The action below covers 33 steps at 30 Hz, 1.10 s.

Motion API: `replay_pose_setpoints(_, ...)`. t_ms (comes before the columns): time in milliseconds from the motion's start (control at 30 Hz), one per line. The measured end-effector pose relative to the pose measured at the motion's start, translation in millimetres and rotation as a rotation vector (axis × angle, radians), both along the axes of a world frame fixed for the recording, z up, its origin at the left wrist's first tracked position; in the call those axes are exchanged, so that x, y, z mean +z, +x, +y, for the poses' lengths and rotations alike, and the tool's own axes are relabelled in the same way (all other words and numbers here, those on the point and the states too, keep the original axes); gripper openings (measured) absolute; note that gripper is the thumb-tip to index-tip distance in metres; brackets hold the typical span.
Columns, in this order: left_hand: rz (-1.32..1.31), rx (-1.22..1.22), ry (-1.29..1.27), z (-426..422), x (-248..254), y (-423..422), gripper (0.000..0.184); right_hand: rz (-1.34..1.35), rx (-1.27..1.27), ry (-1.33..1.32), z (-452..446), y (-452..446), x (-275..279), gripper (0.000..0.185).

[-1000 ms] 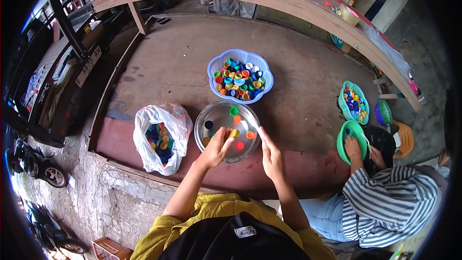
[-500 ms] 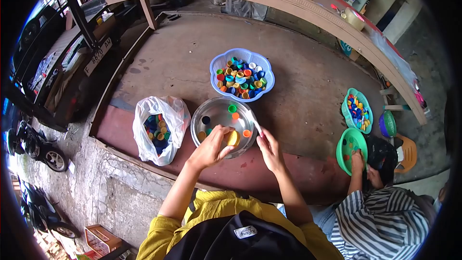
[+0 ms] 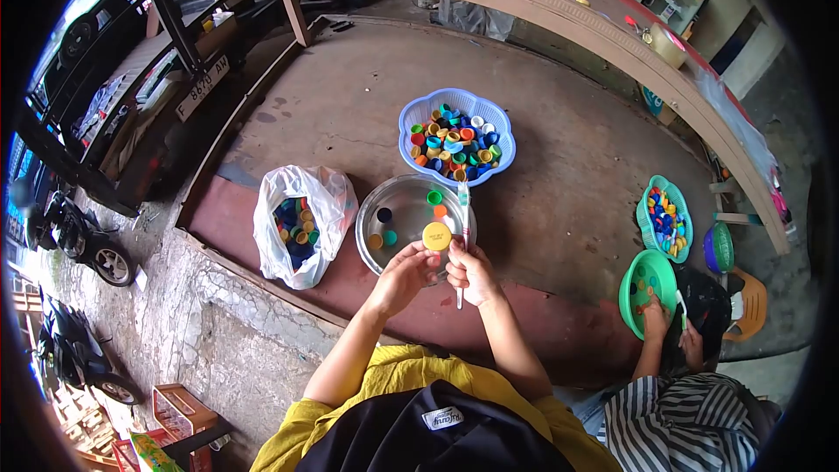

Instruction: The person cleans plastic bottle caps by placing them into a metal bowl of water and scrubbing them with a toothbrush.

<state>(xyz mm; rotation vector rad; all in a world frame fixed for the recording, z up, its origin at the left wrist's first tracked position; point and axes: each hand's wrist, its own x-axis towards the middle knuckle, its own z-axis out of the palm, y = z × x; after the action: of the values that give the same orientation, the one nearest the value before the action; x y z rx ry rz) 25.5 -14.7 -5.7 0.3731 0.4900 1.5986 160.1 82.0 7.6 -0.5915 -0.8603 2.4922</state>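
Note:
A yellow bottle cap (image 3: 436,236), flat top with small dark print facing up, is held up between my hands over the steel basin (image 3: 363,239). The fingertips of my left hand (image 3: 405,280) are closed at its lower edge. My right hand (image 3: 473,274) grips a toothbrush (image 3: 466,218), bristle end pointing away from me, and its fingertips are close against the cap's right side. Whether they touch it I cannot tell. Several caps lie in the basin, among them a green cap (image 3: 433,197), a dark cap (image 3: 384,214) and an orange cap (image 3: 440,211).
Behind the basin stands a blue plastic basket (image 3: 412,112) heaped with colourful caps. To its left is a white plastic bag (image 3: 336,201) of caps. At right, a co-worker (image 3: 690,411) holds a brush over a green bowl (image 3: 642,262), near a teal basket (image 3: 651,192) of caps.
My hands have come together over the basin. The cap is lifted with its flat top up, and the toothbrush stands beside it. The co-worker's brush has come into view.

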Motion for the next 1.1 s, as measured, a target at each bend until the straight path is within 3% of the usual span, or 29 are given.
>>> replay_pose_setpoints(100, 0.046, 0.053, 0.022, 0, 0, 7, 0.016, -0.075, -0.003, 0.042, -5, 0, 3, 0.005)
replay_pose_setpoints(167, 0.113, 0.105, 0.020, 1, 3, 8, 0.012, -0.013, 0.054, 0.015, 0, 4, -16, 0.015)
replay_pose_setpoints(267, 0.647, 0.283, -0.033, 3, -8, 0, 0.010, -0.486, -0.272, 0.768, -5, 2, -27, 0.028)
replay_pose_setpoints(300, 0.733, 0.328, -0.063, 3, -11, -3, 0.011, -0.422, -0.467, 0.870, -17, -3, -4, 0.037)
replay_pose_setpoints(400, 1.204, 0.344, -0.064, 0, 10, -9, 0.015, -0.411, -0.292, 1.735, -25, 19, 4, 0.043)
replay_pose_setpoints(433, 1.323, 0.404, -0.044, 0, 11, -10, 0.010, -0.654, 0.027, 1.676, -31, 27, 18, 0.043)
replay_pose_setpoints(567, 1.258, 0.329, -0.022, 1, 10, -4, 0.010, -0.699, -0.352, 1.494, -9, 19, 5, 0.044)
replay_pose_setpoints(667, 1.234, 0.370, -0.005, 3, 7, -9, 0.011, -0.653, -0.252, 1.541, -29, 25, 29, 0.044)
replay_pose_setpoints(700, 1.279, 0.362, -0.009, 2, 8, -12, 0.011, -0.771, -0.091, 1.740, -35, 29, 30, 0.044)
replay_pose_setpoints(800, 1.346, 0.319, -0.024, -1, 14, -14, 0.011, -0.838, -0.236, 1.443, -15, 25, 21, 0.046)
replay_pose_setpoints(833, 1.327, 0.300, -0.036, -1, 17, -13, 0.011, -0.719, -0.472, 1.514, -8, 21, 20, 0.049)
replay_pose_setpoints(867, 1.308, 0.283, -0.045, 0, 18, -14, 0.012, -0.735, -0.374, 1.564, -15, 23, 20, 0.049)
replay_pose_setpoints(967, 0.904, 0.268, -0.112, 2, -7, -18, 0.012, -0.812, -0.019, 1.726, -44, 27, 38, 0.047)
replay_pose_setpoints(1067, 0.237, 0.197, -0.067, 5, 1, -14, 0.014, -0.828, -0.430, 1.461, -16, 25, 9, 0.049)
replay_pose_setpoints(1100, 0.215, 0.185, -0.043, 6, -4, -17, 0.013, -0.702, -0.589, 1.509, -20, 21, 11, 0.050)
